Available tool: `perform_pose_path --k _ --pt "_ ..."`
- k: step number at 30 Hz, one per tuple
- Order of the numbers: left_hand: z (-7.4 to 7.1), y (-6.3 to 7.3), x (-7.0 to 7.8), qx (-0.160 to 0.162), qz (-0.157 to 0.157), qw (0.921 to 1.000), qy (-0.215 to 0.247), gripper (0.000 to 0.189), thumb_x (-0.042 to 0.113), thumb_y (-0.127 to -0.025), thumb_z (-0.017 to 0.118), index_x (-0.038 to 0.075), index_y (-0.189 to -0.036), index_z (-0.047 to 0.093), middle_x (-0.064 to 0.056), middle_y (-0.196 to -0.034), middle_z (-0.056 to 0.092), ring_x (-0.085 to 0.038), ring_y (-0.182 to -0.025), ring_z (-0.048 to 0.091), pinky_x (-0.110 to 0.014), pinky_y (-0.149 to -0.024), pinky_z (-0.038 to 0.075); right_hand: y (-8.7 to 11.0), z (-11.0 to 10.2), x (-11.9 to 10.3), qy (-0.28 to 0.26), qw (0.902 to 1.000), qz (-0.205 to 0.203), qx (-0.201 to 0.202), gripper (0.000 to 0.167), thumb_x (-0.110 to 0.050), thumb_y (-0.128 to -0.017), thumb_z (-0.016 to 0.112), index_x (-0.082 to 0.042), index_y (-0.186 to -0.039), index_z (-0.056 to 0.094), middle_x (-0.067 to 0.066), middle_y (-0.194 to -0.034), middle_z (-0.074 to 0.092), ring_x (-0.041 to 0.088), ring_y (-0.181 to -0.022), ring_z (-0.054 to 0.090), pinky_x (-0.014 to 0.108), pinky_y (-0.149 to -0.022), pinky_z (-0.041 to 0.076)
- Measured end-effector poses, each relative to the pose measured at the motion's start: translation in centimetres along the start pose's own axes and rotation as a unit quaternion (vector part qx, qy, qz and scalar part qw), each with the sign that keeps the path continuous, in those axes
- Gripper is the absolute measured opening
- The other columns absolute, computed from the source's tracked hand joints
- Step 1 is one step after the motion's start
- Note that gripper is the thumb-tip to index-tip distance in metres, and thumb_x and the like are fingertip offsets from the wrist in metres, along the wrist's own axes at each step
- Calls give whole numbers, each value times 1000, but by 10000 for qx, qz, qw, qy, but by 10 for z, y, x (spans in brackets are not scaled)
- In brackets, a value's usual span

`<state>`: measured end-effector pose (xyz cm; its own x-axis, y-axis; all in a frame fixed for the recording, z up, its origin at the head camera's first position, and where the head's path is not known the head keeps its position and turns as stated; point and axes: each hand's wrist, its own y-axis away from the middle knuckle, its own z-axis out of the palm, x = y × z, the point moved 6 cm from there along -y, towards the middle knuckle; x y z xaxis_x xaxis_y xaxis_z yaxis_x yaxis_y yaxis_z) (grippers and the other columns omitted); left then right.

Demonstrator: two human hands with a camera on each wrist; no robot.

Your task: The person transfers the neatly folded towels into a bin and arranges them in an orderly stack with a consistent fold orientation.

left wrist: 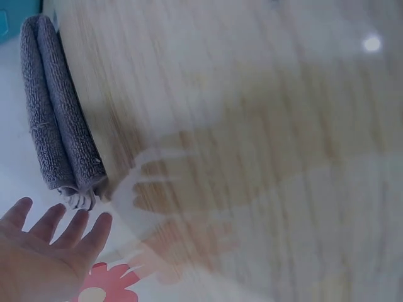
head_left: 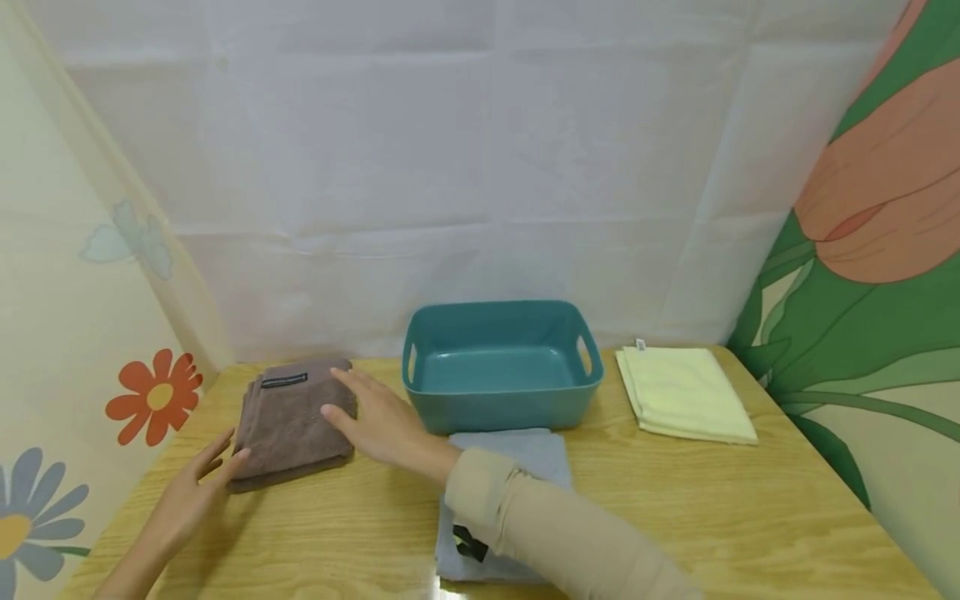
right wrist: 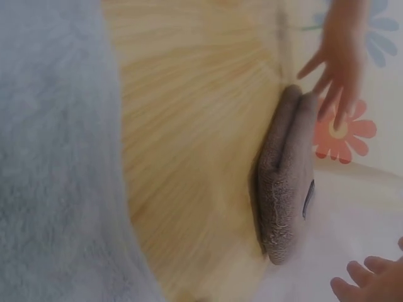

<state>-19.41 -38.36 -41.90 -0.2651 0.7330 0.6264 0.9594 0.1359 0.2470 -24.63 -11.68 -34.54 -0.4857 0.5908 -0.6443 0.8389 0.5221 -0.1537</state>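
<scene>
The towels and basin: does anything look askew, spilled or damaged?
Nothing stands out: the brown towel, grey towel and yellow towel lie folded, and the teal basin stands upright. The sleeve partly hides the grey one.

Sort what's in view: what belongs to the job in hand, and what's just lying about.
Seemingly in the job: brown towel; left hand; right hand.

Seemingly just lying about: teal basket; grey-blue towel; pale yellow towel.

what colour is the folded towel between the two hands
Greyish brown; the folded towel shows best in the head view.
</scene>
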Motion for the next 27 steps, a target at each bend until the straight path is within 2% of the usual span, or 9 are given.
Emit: perform_pose_path --k 5,9,14,17,23,27 --pt "1 -6 -2 -85 -53 9998 164 86 62 -101 35 11 -159 -4 -36 -156 9 -56 -140 17 -71 -100 32 -7 11 7 -511 9982 297 76 58 -59 -100 42 -43 -154 28 -10 -158 30 18 -143 33 48 -110 36" --pt "-2 -7 -3 -18 -108 9998 164 88 63 -100 36 8 -158 -2 -35 -156 9 -55 -139 19 -70 -102 31 -12 21 9 -772 9954 537 180 56 -57 -100 46 -42 -153 32 -9 -156 34 18 -142 35 46 -110 37" --pt "-6 -5 -3 104 -118 9999 -28 92 62 -100 37 0 -157 0 -37 -154 15 -56 -137 23 -67 -103 33 -15 30 8 -1248 9875 900 331 56 -56 -98 50 -41 -151 37 -9 -154 38 18 -139 39 46 -109 38" --pt "-6 -5 -2 72 -179 9998 -46 95 63 -100 38 -3 -155 -1 -40 -152 16 -56 -136 24 -65 -103 35 -16 32 7 -1483 9820 1099 407 55 -54 -98 54 -40 -149 40 -9 -153 40 19 -138 40 48 -107 39" --pt "-2 -8 -1 -42 -481 9983 315 102 64 -98 43 -8 -153 -3 -44 -150 12 -58 -137 19 -65 -106 30 -20 40 9 -1849 9698 1497 529 55 -50 -97 58 -36 -148 44 -7 -150 45 22 -135 44 47 -105 41" --pt "-3 -8 -7 -63 -682 9960 571 107 63 -97 47 -14 -150 -6 -47 -147 11 -60 -135 17 -66 -107 28 -23 52 8 -2080 9618 1686 578 54 -47 -97 60 -32 -147 46 -5 -147 48 23 -133 47 46 -104 43"
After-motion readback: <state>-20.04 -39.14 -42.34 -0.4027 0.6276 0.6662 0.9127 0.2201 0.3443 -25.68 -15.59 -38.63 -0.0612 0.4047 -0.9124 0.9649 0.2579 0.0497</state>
